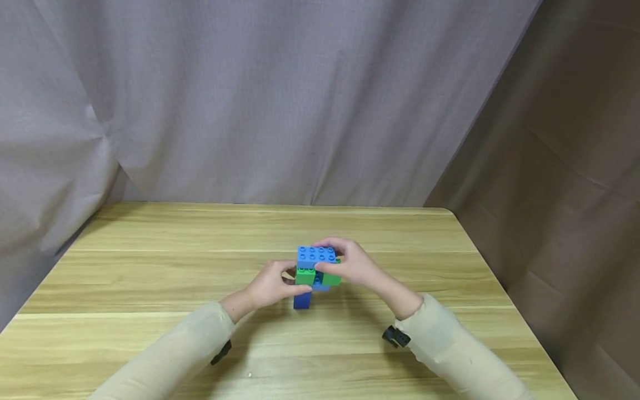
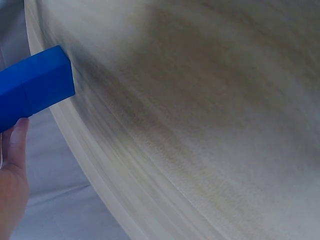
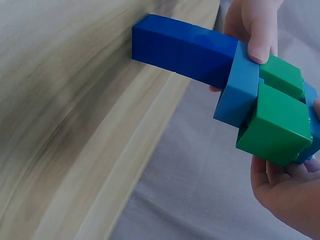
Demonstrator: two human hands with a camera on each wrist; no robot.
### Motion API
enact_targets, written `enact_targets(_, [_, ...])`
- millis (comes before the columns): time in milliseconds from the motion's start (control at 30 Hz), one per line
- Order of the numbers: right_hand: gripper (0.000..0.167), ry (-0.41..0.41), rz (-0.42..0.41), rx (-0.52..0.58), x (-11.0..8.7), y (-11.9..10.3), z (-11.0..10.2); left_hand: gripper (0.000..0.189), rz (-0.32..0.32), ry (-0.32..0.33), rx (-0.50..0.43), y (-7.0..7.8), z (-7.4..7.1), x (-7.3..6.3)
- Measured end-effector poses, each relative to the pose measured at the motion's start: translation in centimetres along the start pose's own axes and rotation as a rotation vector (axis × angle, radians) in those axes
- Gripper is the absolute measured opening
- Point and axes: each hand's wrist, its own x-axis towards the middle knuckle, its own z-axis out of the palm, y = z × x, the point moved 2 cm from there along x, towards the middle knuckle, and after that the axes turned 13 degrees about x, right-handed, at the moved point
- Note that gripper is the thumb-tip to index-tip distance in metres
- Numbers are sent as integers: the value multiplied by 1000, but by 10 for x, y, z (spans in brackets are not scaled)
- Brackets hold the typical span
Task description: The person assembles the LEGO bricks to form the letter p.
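A stack of building blocks stands upright on the table, its foot a dark blue column [image 1: 302, 300]. Across that column lies a lighter blue block [image 3: 240, 90]. Two green blocks sit above it, the left one [image 1: 304, 276] and the right one [image 1: 331, 279]; the right one looks slightly tilted in the right wrist view. On top is a studded blue block [image 1: 316, 255]. My right hand [image 1: 355, 264] pinches this top block, thumb in front and fingers behind. My left hand [image 1: 270, 283] grips the stack from the left, thumb at the lower blue block and left green block.
The wooden table [image 1: 150, 266] reaches back to a grey curtain [image 1: 250, 111]. A brown curtain [image 1: 565, 166] hangs along the right side. Dark wrist devices [image 1: 396, 336] sit under both sleeves.
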Motion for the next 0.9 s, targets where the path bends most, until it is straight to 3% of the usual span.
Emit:
enact_targets(500, [45, -60, 9, 30, -7, 5, -1, 38, 2, -13, 17, 0, 0, -1])
enact_targets(900, [46, -179, -91, -228, -9, -7, -7, 40, 40, -10, 29, 2, 0, 0])
